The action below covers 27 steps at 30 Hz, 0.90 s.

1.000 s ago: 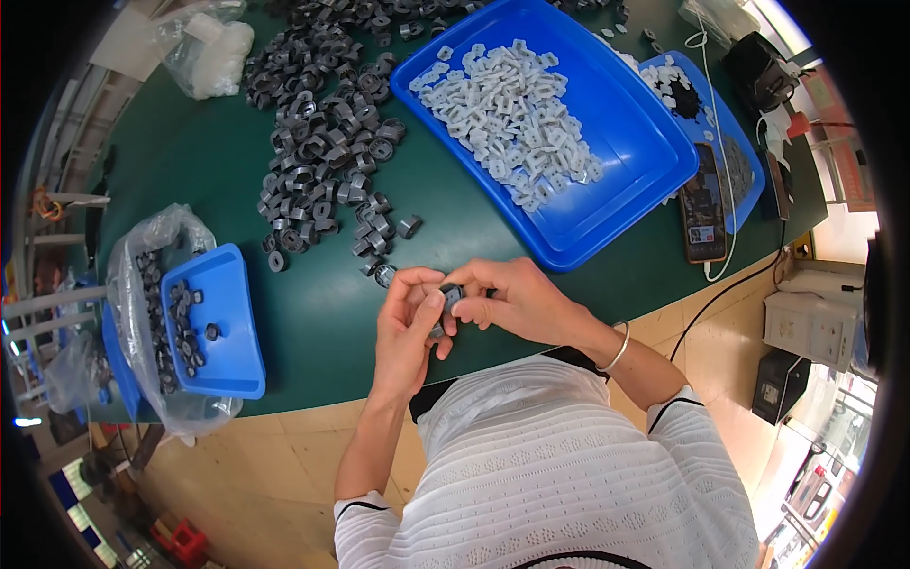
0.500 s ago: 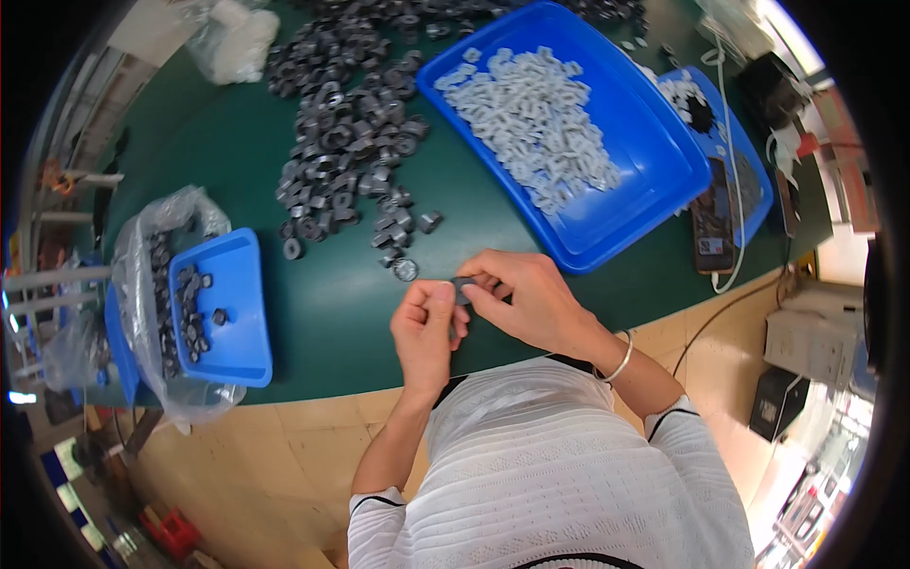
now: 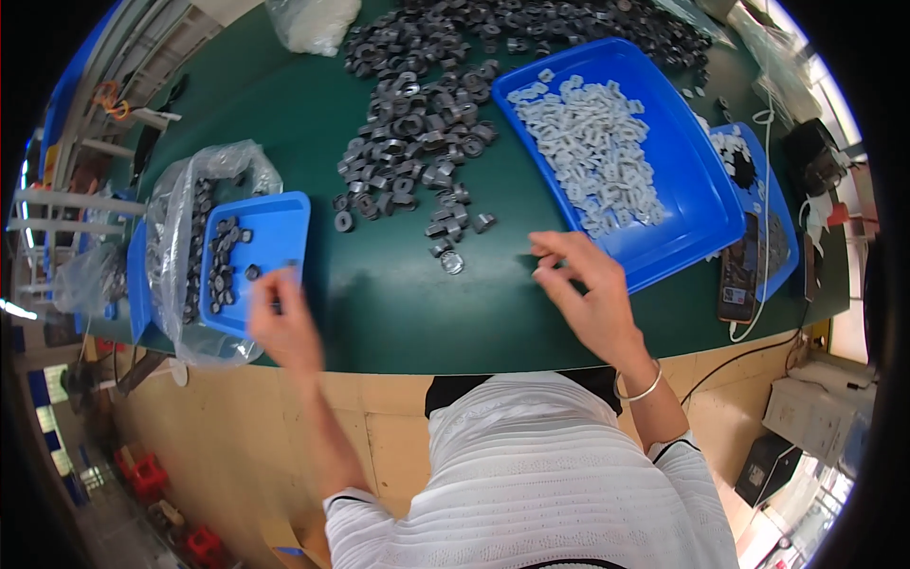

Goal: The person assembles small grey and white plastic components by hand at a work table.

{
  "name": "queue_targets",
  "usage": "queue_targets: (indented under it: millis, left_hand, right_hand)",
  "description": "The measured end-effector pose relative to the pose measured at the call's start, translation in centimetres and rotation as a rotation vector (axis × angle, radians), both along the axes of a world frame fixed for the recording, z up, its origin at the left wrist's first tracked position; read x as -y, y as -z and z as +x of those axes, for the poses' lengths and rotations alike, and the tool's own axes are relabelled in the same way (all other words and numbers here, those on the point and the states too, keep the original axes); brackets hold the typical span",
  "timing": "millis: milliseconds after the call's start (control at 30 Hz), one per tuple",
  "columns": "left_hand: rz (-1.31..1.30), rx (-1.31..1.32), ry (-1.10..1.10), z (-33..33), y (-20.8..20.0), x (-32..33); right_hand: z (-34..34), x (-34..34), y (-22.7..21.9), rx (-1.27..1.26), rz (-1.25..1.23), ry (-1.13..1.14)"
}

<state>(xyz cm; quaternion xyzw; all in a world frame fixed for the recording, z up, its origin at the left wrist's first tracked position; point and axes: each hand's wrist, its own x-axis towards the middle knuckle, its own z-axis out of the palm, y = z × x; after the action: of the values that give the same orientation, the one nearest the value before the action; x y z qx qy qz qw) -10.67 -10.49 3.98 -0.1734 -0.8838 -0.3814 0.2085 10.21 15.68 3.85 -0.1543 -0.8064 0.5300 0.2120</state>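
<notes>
My left hand [image 3: 286,327] is smeared by motion over the right edge of the small blue tray [image 3: 299,216]. A blurred dark grey part [image 3: 292,270] shows at its pinched fingertips. Several small black ring-shaped parts [image 3: 224,248] lie in that tray. My right hand [image 3: 599,302] hovers beside the large blue tray [image 3: 697,213], fingers curved and apart, with nothing visible between them. White plastic pieces [image 3: 592,147] are heaped in the large tray's left half. A spread of dark grey rings [image 3: 412,128] covers the green table further back, and a clear round piece [image 3: 453,263] lies at its near end.
A clear plastic bag [image 3: 175,237] with more black parts surrounds the small tray's left side. At right lie a phone [image 3: 737,275] on a white cable and another blue tray [image 3: 779,261]. A white bag [image 3: 318,28] sits at the table's far side.
My hands, together on a small dark part before, have come apart. The left swung left to the small tray; the right shifted right toward the large tray. The whole view has shifted too.
</notes>
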Motion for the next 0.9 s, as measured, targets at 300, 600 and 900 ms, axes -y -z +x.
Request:
queue_targets:
  millis: [300,600,900]
  left_hand:
    - [-0.370,-0.296,0.011,-8.3,0.5,4.2]
    - [-0.154,-0.022,0.623,6.0,3.7,-9.1]
    - [-0.311,0.178,0.625,6.1,2.5,-9.0]
  right_hand:
    - [3.3,-6.6,0.7,0.076,0.546,0.257]
    - [2.2,-6.8,1.7,0.200,0.720,0.141]
    - [3.0,-7.5,1.1,0.264,0.641,0.047]
